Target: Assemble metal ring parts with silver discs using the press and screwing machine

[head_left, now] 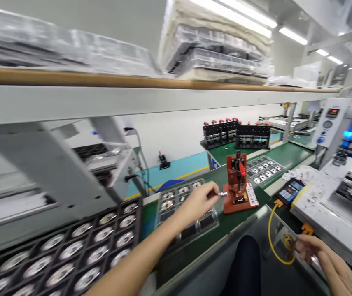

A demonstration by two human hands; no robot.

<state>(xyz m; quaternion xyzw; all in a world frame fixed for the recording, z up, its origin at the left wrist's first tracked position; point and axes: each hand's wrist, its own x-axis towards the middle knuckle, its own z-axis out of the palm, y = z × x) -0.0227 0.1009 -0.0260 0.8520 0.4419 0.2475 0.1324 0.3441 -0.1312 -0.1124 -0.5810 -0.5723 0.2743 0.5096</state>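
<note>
My left hand (201, 202) is closed, pinching a small shiny metal piece (223, 194) just left of the red-brown clamp fixture (240, 185). The fixture stands upright on the green bench and has a red handle. Under my left forearm lies a clear tray (166, 213) with round metal parts in its compartments. At the lower right, my right hand (316, 250) has its fingers closed around a small brass-coloured round part (288, 242), partly blurred. A yellow cable (270, 236) loops beside that hand.
A black tray of round parts (94, 236) fills the lower left. Black racks (252, 136) stand at the back. A second clear tray (265, 168), a handheld device (290, 191) and a white machine (324, 123) are on the right. A shelf (126, 96) crosses overhead.
</note>
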